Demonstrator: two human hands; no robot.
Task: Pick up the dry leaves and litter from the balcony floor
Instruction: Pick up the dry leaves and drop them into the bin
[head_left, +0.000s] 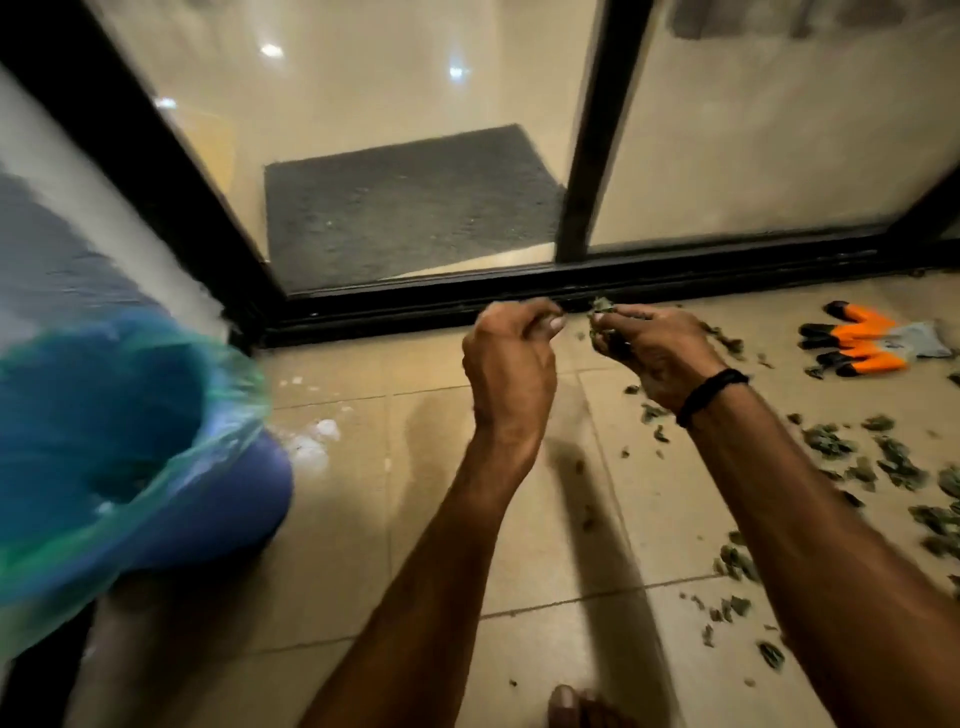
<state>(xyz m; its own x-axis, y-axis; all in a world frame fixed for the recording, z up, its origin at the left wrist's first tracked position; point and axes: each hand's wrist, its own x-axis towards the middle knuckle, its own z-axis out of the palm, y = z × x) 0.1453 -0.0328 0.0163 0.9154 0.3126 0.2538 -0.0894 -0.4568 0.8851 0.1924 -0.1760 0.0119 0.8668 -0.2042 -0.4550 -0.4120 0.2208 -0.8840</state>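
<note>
My right hand (654, 353), with a black band on its wrist, is raised above the floor and grips a clump of dry green leaves (602, 312). Close to its left, my left hand (511, 358) has its fingers curled inward; whether it holds leaf bits is hidden by the fingers. Many dry leaves (883, 462) lie scattered on the beige floor tiles (415, 519) to the right. A blue bin lined with a green plastic bag (104, 431) stands at the left, blurred.
A black sliding door frame and track (467, 304) runs along the far edge, with glass and a grey doormat (410, 208) behind it. Orange and black work gloves (857, 345) lie at the far right. My toes (576, 706) show at the bottom.
</note>
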